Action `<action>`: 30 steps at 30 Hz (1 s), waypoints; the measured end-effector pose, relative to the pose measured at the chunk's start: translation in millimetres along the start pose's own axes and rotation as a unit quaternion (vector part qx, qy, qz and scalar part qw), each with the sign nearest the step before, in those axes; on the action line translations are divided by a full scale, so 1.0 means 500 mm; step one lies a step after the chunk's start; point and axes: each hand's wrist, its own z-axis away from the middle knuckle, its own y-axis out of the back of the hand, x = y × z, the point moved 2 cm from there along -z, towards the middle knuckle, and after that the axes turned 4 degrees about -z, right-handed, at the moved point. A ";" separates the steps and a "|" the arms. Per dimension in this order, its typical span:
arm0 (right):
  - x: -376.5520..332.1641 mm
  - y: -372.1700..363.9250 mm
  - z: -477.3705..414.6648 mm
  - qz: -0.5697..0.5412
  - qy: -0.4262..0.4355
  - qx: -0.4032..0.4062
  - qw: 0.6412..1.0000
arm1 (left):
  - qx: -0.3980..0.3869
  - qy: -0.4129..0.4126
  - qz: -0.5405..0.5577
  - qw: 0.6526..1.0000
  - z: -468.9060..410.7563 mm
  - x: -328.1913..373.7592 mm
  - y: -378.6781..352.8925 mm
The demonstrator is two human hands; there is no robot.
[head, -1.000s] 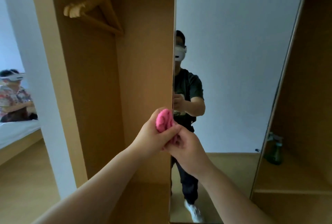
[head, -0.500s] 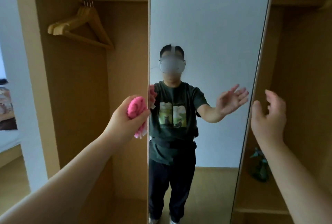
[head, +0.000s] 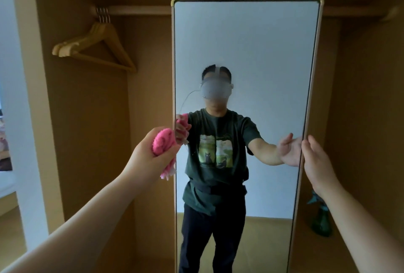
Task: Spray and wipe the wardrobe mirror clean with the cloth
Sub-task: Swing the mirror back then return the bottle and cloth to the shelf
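My left hand [head: 148, 154] gripped a balled pink cloth [head: 162, 144], fluffy, fringe hanging below my fist, at the left edge of the mirror [head: 244, 54], not on the glass. My right hand [head: 317, 163] was spread, fingers straight, at the right frame edge; contact unclear. Glass: tall, flat, pale round-cornered frame, no droplets visible, so prob. spraying and wiping were both left to do. Green spray bottle [head: 321, 218] sat on a shelf below my right hand.

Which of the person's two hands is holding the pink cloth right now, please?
The left hand grips the bunched pink cloth beside the left edge of the mirror; the right hand holds nothing, fingers straight by its right edge.
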 end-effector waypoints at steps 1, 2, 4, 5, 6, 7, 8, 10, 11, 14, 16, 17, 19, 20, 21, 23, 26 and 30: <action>-0.002 -0.004 0.012 -0.004 0.006 0.009 1.000 | -0.006 0.000 -0.003 1.000 -0.002 -0.006 0.002; -0.003 -0.005 0.024 -0.013 0.015 0.020 1.000 | -0.011 -0.002 -0.009 1.000 -0.005 -0.011 0.004; -0.009 -0.009 0.055 -0.029 0.042 0.038 0.998 | -0.021 -0.002 -0.016 1.000 -0.012 -0.021 0.008; -0.012 -0.012 0.071 -0.027 0.050 0.045 0.997 | -0.027 0.001 -0.009 1.000 -0.016 -0.025 0.010; -0.016 -0.014 0.084 -0.024 0.057 0.055 0.997 | -0.036 0.002 0.002 0.999 -0.020 -0.028 0.012; -0.017 -0.015 0.096 -0.026 0.064 0.068 0.995 | -0.045 0.001 0.012 0.999 -0.024 -0.031 0.014; -0.017 -0.015 0.107 -0.032 0.066 0.079 0.994 | -0.052 -0.002 0.018 0.998 -0.027 -0.033 0.015; -0.018 -0.022 0.133 -0.038 0.070 0.090 0.993 | -0.065 -0.007 0.032 0.997 -0.033 -0.039 0.019; -0.023 -0.026 0.148 -0.019 0.083 0.101 0.991 | -0.071 -0.008 0.039 0.997 -0.035 -0.043 0.022; -0.048 -0.043 0.194 0.075 0.158 0.157 0.972 | -0.087 -0.013 0.046 0.995 -0.041 -0.056 0.027; -0.069 -0.059 0.225 0.099 0.203 0.168 0.959 | -0.098 -0.015 0.049 0.994 -0.043 -0.062 0.030; -0.079 -0.068 0.237 0.094 0.209 0.168 0.959 | -0.102 -0.015 0.056 0.993 -0.044 -0.064 0.031; -0.097 -0.084 0.252 0.100 0.228 0.180 0.952 | -0.108 -0.007 0.069 0.992 -0.048 -0.067 0.034; -0.108 -0.094 0.258 0.122 0.255 0.185 0.941 | -0.109 -0.002 0.073 0.991 -0.050 -0.068 0.036; -0.118 -0.103 0.264 0.146 0.282 0.188 0.929 | -0.109 0.002 0.076 0.991 -0.052 -0.068 0.038; -0.135 -0.125 0.273 0.179 0.324 0.182 0.911 | -0.111 0.007 0.081 0.991 -0.055 -0.069 0.043; -0.153 -0.152 0.285 0.226 0.368 0.177 0.884 | -0.113 0.009 0.093 0.989 -0.057 -0.070 0.049; -0.177 -0.189 0.298 0.294 0.424 0.179 0.838 | -0.112 0.005 0.114 0.987 -0.060 -0.073 0.053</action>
